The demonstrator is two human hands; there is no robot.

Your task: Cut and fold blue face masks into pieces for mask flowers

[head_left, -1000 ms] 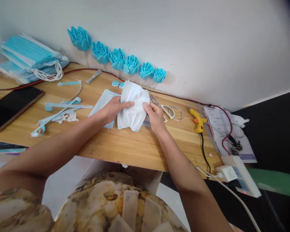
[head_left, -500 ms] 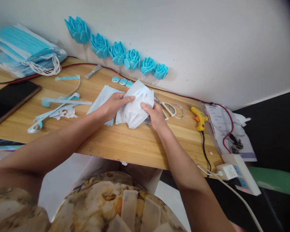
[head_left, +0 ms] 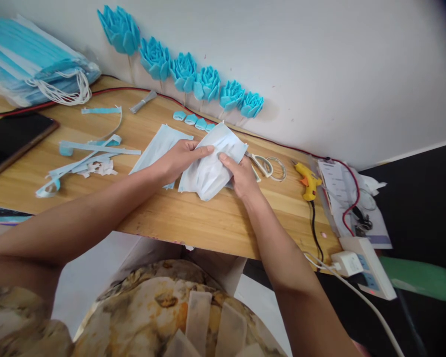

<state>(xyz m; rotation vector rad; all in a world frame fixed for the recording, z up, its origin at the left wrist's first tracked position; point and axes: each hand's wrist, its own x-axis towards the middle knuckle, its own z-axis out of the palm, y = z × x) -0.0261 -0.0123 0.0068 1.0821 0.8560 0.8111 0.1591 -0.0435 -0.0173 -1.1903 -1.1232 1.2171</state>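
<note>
the left hand (head_left: 184, 154) and the right hand (head_left: 244, 177) both pinch one pale face mask (head_left: 208, 176), with both thumbs on top. the mask is in the middle, up over the wood table (head_left: 163, 215), and it tips a bit. count clock hours from it. at nine to ten o'clock, a flat mask (head_left: 162, 144) lies partly under the left hand. at three are scissors (head_left: 264, 167), a ring (head_left: 278, 169), then a yellow glue gun (head_left: 307, 182). tiny blue bits (head_left: 191, 119) sit near eleven. blue flowers (head_left: 208, 83) stand from about eleven to one. strips (head_left: 100, 148) lie at nine.
</note>
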